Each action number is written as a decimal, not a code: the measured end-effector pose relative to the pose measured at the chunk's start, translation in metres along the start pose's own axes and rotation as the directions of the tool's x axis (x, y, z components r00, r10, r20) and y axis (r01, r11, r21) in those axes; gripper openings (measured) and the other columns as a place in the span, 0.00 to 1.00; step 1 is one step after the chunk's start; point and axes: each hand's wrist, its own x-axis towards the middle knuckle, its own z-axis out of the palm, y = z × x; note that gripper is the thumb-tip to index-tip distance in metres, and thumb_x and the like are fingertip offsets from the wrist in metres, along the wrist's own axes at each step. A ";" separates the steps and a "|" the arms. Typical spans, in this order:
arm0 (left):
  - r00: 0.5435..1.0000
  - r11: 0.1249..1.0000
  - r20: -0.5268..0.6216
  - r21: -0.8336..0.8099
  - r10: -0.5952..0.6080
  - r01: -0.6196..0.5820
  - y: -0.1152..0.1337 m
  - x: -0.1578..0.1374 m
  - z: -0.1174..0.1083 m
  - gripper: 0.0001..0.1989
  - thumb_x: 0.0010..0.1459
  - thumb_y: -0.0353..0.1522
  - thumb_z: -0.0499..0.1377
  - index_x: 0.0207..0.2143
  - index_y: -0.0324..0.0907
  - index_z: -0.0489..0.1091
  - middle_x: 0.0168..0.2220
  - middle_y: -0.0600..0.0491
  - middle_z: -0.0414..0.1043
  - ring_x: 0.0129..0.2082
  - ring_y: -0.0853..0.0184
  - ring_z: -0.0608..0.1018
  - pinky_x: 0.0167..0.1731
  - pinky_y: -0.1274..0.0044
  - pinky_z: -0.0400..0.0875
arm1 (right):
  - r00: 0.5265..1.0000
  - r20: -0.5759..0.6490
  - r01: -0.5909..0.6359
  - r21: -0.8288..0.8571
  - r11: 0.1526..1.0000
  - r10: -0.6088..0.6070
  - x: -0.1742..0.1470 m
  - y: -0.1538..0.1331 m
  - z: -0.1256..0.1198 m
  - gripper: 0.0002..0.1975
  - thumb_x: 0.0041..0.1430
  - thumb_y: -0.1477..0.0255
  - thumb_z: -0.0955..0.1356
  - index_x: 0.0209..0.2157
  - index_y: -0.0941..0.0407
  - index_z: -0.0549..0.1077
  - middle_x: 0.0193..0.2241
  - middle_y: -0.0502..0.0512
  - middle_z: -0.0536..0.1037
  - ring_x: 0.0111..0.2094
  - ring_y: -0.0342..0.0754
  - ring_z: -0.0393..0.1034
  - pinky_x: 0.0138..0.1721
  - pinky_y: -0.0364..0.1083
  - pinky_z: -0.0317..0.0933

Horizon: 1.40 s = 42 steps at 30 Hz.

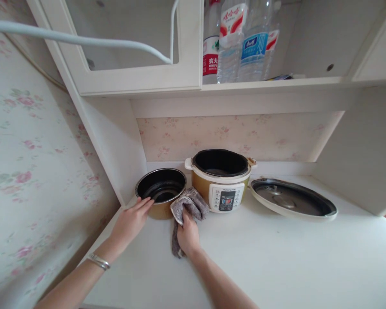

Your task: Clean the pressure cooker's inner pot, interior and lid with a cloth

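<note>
A round inner pot [161,211], black inside and gold outside, stands on the white counter. My left hand [131,221] reaches its near left rim, fingers stretched out and lying against the edge; the thumb is hidden. My right hand [189,234] is closed around a bunched grey-brown cloth [194,204], which touches the pot's right side. Behind the cloth sits a gold and white electric cooker [201,182], uncovered, with a dark interior and a control panel. To its right a detached lid [286,199] lies with its dark inner face up.
The white counter [260,262] runs under everything. Overhead hangs a cabinet [141,79] with a glazed door and a shelf holding several plastic bottles [231,47]. A white cable [93,41] crosses the upper left. Flowered walls [22,171] stand left and behind.
</note>
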 end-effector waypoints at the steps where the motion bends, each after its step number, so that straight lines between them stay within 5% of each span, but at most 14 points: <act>1: 1.000 1.000 0.024 -0.005 -0.014 0.014 0.003 0.001 -0.002 0.21 0.64 0.30 0.45 0.55 0.45 0.69 0.58 0.53 0.66 0.58 0.54 0.68 0.47 0.63 0.73 | 1.000 0.015 0.000 0.025 1.000 0.000 -0.002 -0.004 -0.002 0.31 0.53 0.84 0.59 0.60 0.57 0.62 0.56 0.56 0.69 0.59 0.51 0.61 0.60 0.48 0.53; 7: 0.982 0.914 0.063 -0.359 -0.178 0.188 0.062 -0.014 -0.014 0.24 0.63 0.40 0.49 0.59 0.43 0.64 0.66 0.49 0.51 0.59 0.53 0.67 0.57 0.66 0.63 | 0.995 0.069 -0.084 0.239 0.967 0.069 -0.012 -0.033 -0.029 0.22 0.52 0.80 0.61 0.49 0.56 0.71 0.43 0.54 0.78 0.46 0.50 0.71 0.49 0.46 0.62; 9: 0.953 0.740 0.235 -0.605 -0.189 0.296 0.089 -0.021 -0.013 0.28 0.61 0.44 0.52 0.60 0.42 0.63 0.63 0.48 0.57 0.61 0.55 0.63 0.60 0.68 0.57 | 0.992 0.089 -0.116 0.283 0.952 0.095 -0.015 -0.041 -0.044 0.17 0.52 0.80 0.61 0.42 0.56 0.73 0.40 0.54 0.78 0.43 0.50 0.72 0.47 0.46 0.63; 11: 0.900 0.467 0.419 -0.776 -0.123 0.425 0.113 -0.024 -0.013 0.30 0.59 0.46 0.55 0.60 0.42 0.63 0.61 0.47 0.61 0.63 0.57 0.61 0.61 0.69 0.55 | 0.992 0.110 -0.092 0.321 0.943 0.059 -0.017 -0.047 -0.061 0.18 0.52 0.79 0.61 0.44 0.56 0.73 0.43 0.54 0.77 0.44 0.49 0.71 0.48 0.46 0.62; 15: 0.793 -0.044 0.609 -0.793 -0.022 0.608 0.145 -0.015 -0.018 0.34 0.56 0.45 0.60 0.62 0.44 0.58 0.60 0.45 0.63 0.60 0.56 0.66 0.56 0.68 0.63 | 0.980 0.199 -0.049 0.310 0.949 -0.014 -0.016 -0.053 -0.095 0.29 0.49 0.79 0.63 0.56 0.54 0.67 0.56 0.55 0.68 0.56 0.50 0.62 0.58 0.49 0.54; 18: 0.710 -0.270 0.704 -0.677 0.034 0.685 0.163 -0.004 -0.020 0.34 0.54 0.45 0.61 0.61 0.43 0.59 0.53 0.44 0.72 0.51 0.55 0.75 0.46 0.69 0.71 | 0.923 0.385 -0.113 0.250 0.962 0.008 -0.010 -0.052 -0.117 0.34 0.46 0.75 0.68 0.59 0.54 0.65 0.62 0.58 0.59 0.63 0.56 0.50 0.62 0.53 0.46; 22: 0.580 -0.444 0.807 -0.482 0.111 0.755 0.182 0.009 -0.013 0.29 0.51 0.46 0.63 0.51 0.39 0.68 0.39 0.43 0.79 0.38 0.54 0.81 0.38 0.68 0.75 | 0.819 0.573 -0.322 0.425 0.846 0.023 0.003 -0.047 -0.144 0.28 0.48 0.67 0.71 0.53 0.53 0.72 0.65 0.56 0.53 0.52 0.57 0.67 0.45 0.50 0.66; 24: 0.539 -0.485 0.835 -0.426 0.116 0.764 0.185 0.013 -0.010 0.24 0.52 0.44 0.63 0.47 0.38 0.70 0.37 0.43 0.79 0.36 0.54 0.81 0.37 0.67 0.75 | 0.811 0.584 -0.429 0.575 0.697 0.018 0.009 -0.042 -0.160 0.23 0.49 0.66 0.70 0.49 0.55 0.74 0.63 0.59 0.57 0.42 0.52 0.72 0.34 0.46 0.68; 27: 0.528 -0.479 0.847 -0.437 0.066 0.761 0.178 0.022 -0.017 0.18 0.52 0.38 0.63 0.45 0.40 0.71 0.38 0.44 0.79 0.37 0.55 0.81 0.37 0.67 0.76 | 0.865 0.501 -0.425 0.722 0.546 0.011 0.011 -0.028 -0.188 0.20 0.52 0.67 0.68 0.47 0.57 0.74 0.53 0.62 0.71 0.36 0.46 0.72 0.32 0.44 0.65; 31: 0.513 -0.338 0.844 -0.534 -0.156 0.775 0.160 0.049 -0.053 0.23 0.51 0.40 0.63 0.48 0.41 0.69 0.36 0.44 0.79 0.34 0.53 0.81 0.34 0.64 0.77 | 0.865 0.494 -0.441 0.667 0.600 0.088 0.003 0.009 -0.218 0.15 0.54 0.67 0.68 0.43 0.58 0.76 0.45 0.60 0.77 0.33 0.44 0.72 0.32 0.42 0.63; 36: 0.735 -0.091 0.511 -0.842 -0.446 0.531 0.163 0.122 -0.114 0.20 0.55 0.37 0.60 0.49 0.39 0.69 0.30 0.47 0.79 0.29 0.57 0.81 0.33 0.65 0.77 | 0.768 0.615 -0.560 0.511 0.653 0.178 -0.011 0.063 -0.214 0.20 0.50 0.61 0.71 0.42 0.58 0.76 0.44 0.60 0.77 0.33 0.44 0.72 0.37 0.45 0.64; 39: 0.791 -0.089 0.410 -0.904 -0.454 0.418 0.183 0.179 -0.135 0.16 0.55 0.31 0.60 0.46 0.39 0.70 0.27 0.50 0.77 0.28 0.60 0.80 0.35 0.66 0.77 | 0.773 0.601 -0.568 0.512 0.645 0.204 -0.013 0.083 -0.202 0.20 0.47 0.60 0.73 0.40 0.57 0.77 0.41 0.56 0.78 0.32 0.42 0.71 0.41 0.46 0.64; 42: 0.830 -0.086 0.379 -0.922 -0.409 0.378 0.207 0.235 -0.129 0.11 0.56 0.28 0.58 0.43 0.36 0.71 0.26 0.50 0.76 0.27 0.62 0.80 0.35 0.66 0.77 | 0.798 0.547 -0.566 0.540 0.623 0.252 -0.012 0.093 -0.192 0.21 0.46 0.59 0.74 0.39 0.58 0.76 0.39 0.55 0.77 0.32 0.42 0.71 0.41 0.46 0.64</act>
